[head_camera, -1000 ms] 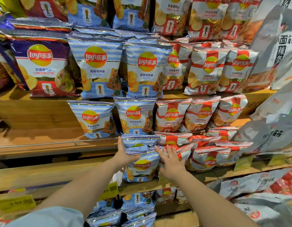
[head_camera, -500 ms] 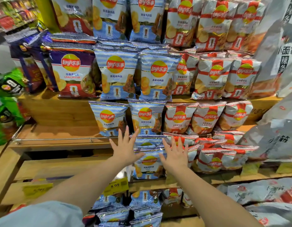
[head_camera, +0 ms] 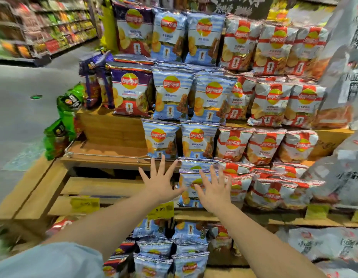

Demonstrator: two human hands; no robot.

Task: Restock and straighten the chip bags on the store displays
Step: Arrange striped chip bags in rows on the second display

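While both hands, left hand (head_camera: 161, 180) and right hand (head_camera: 213, 188), are hovering spread-fingered and holding nothing, the blue Lay's bag (head_camera: 191, 185) is leaning at the shelf edge (head_camera: 122, 201). A careless brush is likely tipping it onto the bags below.

Glossy foil chip bags (head_camera: 196, 141) sit on matt wooden shelves (head_camera: 106, 127).

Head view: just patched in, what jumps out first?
Two open hands, left hand and right hand, fingers spread, in front of a small blue bag on a low shelf. Behind rises a wall of chip bags: purple bags left, blue bags centre, red bags right. The wooden shelf left of the hands has a bare stretch.
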